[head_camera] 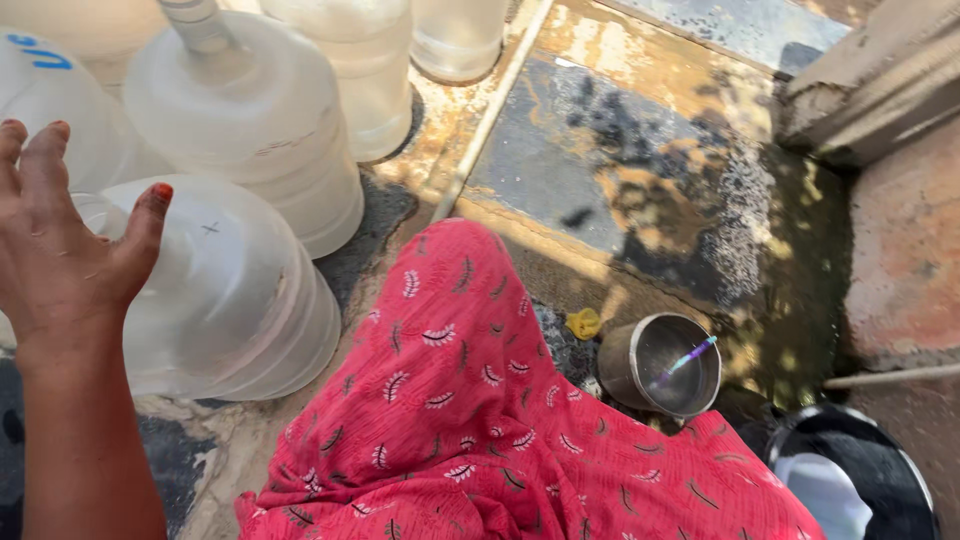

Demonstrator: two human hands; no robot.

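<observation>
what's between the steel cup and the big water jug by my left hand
In the head view, the knee in red patterned cloth lies between the steel cup and the jug beside the left hand.

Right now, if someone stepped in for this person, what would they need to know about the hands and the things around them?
Left hand: open, fingers spread, over the nearest jug; whether it touches is unclear.
Right hand: not in view.
Things: several big clear jugs stand clustered at upper left on wet, stained ground. A steel cup sits by the knee in red patterned cloth, with a yellow scrap beside it. A dark bucket is at lower right.
Done: nothing is held.
Left: the jugs stand ungripped, and the cup lies untouched.
</observation>
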